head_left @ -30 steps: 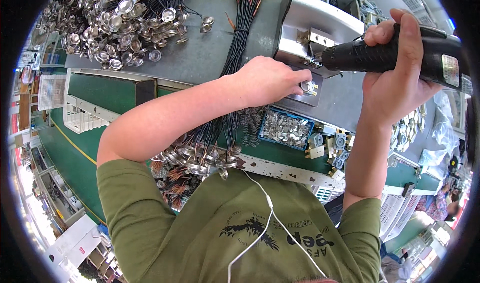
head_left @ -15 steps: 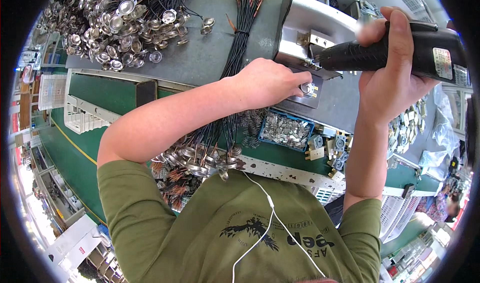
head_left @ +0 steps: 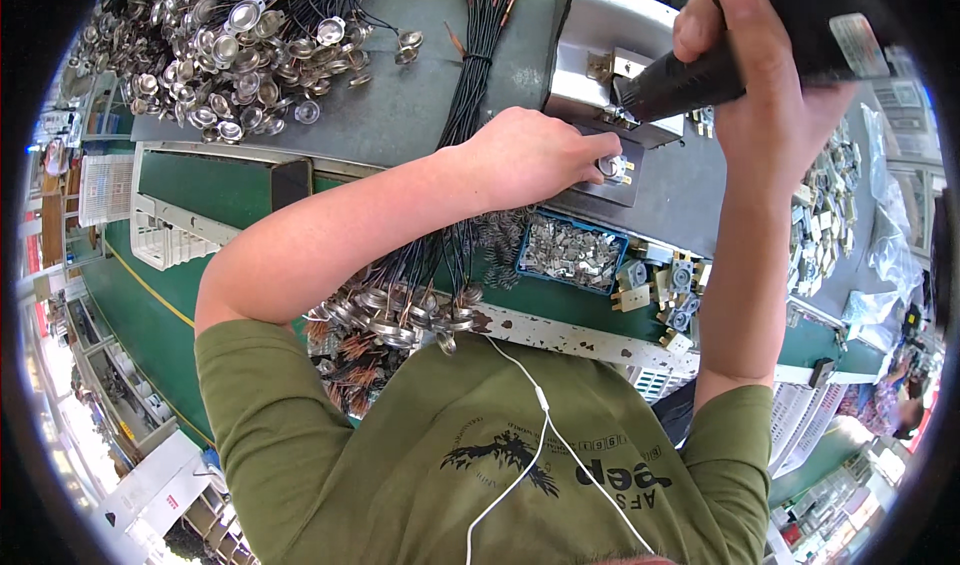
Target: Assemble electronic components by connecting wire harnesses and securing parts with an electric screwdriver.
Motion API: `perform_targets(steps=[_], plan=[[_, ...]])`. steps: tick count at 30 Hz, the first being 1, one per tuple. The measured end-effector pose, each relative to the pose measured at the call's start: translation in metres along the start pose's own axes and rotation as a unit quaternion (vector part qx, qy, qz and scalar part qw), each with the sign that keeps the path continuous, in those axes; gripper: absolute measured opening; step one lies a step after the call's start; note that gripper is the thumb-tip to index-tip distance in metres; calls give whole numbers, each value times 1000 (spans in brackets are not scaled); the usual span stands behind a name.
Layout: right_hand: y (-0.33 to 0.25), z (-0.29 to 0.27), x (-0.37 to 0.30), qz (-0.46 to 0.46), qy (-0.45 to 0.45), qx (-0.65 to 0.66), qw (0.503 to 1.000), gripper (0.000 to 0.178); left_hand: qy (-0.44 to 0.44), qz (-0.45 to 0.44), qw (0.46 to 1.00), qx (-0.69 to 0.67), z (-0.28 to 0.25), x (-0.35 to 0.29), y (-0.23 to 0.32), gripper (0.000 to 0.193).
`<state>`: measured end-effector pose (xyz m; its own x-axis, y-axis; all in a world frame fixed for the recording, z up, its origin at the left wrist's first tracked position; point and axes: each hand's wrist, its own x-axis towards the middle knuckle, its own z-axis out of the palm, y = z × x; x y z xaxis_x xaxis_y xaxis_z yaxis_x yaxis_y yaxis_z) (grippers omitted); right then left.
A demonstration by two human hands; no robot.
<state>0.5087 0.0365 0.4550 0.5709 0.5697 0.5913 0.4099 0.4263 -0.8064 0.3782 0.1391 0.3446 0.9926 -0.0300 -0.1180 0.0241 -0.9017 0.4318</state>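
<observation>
Power tool (head_left: 690, 83), black and tapered, grasped in right hand (head_left: 770, 95), with tip close to silver machine (head_left: 628, 20), contact unclear. Small metal part (head_left: 617, 171) with brass-coloured prongs, held by fingers of left hand (head_left: 535, 160), thumb hidden, on or just over metal plate (head_left: 612, 194) near front edge of workbench (head_left: 400, 100). Just beyond that edge, blue tray (head_left: 563, 281) of metal pieces; toward far left corner, heaped metal cups (head_left: 230, 55).

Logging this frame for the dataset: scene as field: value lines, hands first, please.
left hand: fingers on small metal part, grip partly hidden
right hand: wrapped around black handheld tool
tool aim: toward silver machine
beneath left arm: black cable bundle
right of bundle: blue tray of small metal pieces
upper left: heap of metal cups
</observation>
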Motion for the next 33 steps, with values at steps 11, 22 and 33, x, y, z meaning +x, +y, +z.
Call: perform_targets(steps=[11, 22, 33], plan=[[2, 12, -10, -51, 103, -79, 990, 12, 18, 7, 1000, -15, 0, -2, 0, 27], [2, -7, -19, -63, 47, 0, 997, 17, 79, 41, 996, 3, 10, -8, -7, 34], [11, -29, -39, -48, 42, 47, 997, 16, 38, 17, 999, 15, 1, -1, -2, 31]])
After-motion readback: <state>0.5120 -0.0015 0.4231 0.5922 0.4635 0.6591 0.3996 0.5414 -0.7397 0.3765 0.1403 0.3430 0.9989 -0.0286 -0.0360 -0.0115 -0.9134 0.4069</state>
